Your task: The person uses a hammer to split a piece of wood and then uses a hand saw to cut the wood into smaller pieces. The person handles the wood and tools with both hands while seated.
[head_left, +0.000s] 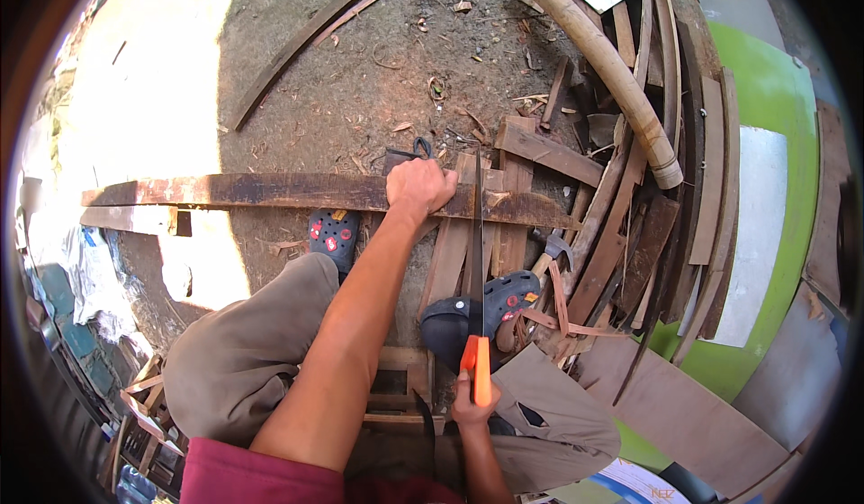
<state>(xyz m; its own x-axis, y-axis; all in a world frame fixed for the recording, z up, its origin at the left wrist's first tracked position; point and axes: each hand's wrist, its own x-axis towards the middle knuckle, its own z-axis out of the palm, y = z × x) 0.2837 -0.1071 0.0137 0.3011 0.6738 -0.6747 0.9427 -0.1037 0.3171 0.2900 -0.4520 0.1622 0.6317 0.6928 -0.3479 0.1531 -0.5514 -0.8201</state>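
A long dark weathered plank [270, 191] lies across the view, raised above the dirt ground. My left hand [419, 185] presses down on it, fingers curled over its top near its right part. My right hand [472, 403] grips the orange handle of a hand saw [477, 261]. The thin saw blade runs straight up from the handle and meets the plank just right of my left hand. Both my feet in dark clogs [490, 301] stand below the plank, the other clog [334, 234] under its middle.
A heap of scrap boards [621, 225] and a thick bamboo pole [612, 63] lie to the right, with a hammer [556, 250] among them. Green and white sheeting [765, 144] is at far right. Scissors [421, 148] lie beyond the plank. A small wooden frame [396, 387] sits under me.
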